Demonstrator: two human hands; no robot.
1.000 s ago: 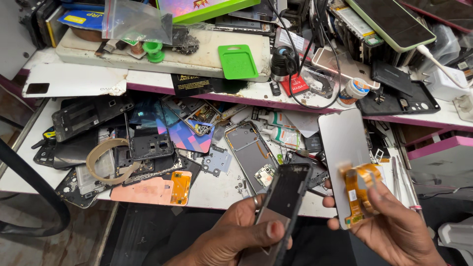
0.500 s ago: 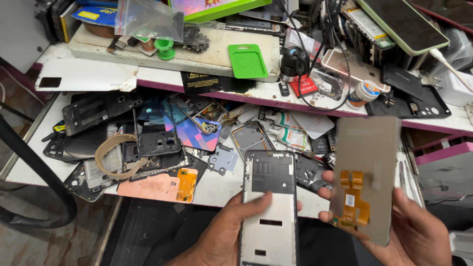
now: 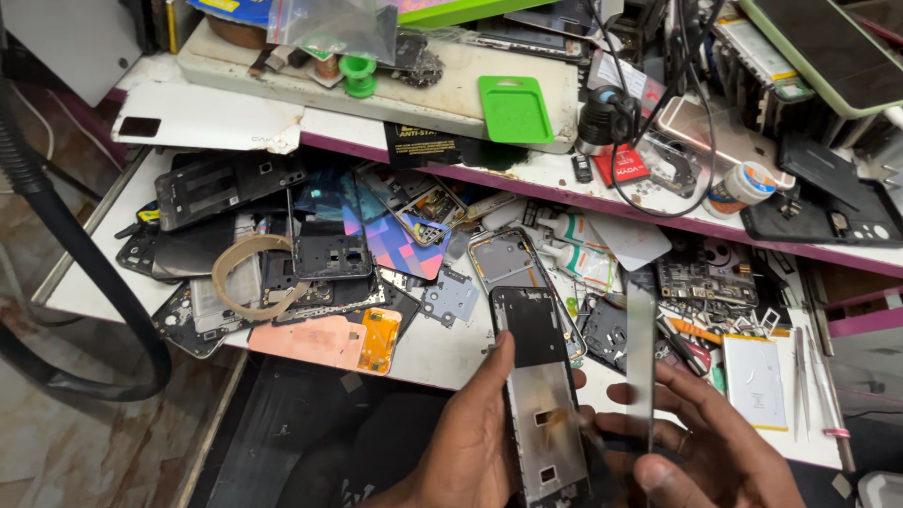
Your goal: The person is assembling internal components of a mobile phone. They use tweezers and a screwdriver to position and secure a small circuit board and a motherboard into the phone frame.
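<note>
Phone mid-frame (image 3: 544,395) upright in left hand (image 3: 470,442), fingers clamped on its edge, low over surface (image 3: 442,343); display panel (image 3: 641,362) edge-on, pinched in right hand (image 3: 701,442) just beside. Step judged: lining panel up with frame. Next move calls for turning panel flat, matching edges. Loose phone parts (image 3: 329,249) litter behind

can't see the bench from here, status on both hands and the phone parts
Left hand grips phone frame, upright, inner side up. Right hand holds screen panel edge-on beside it, not touching. Bench behind cluttered with phone parts.
</note>
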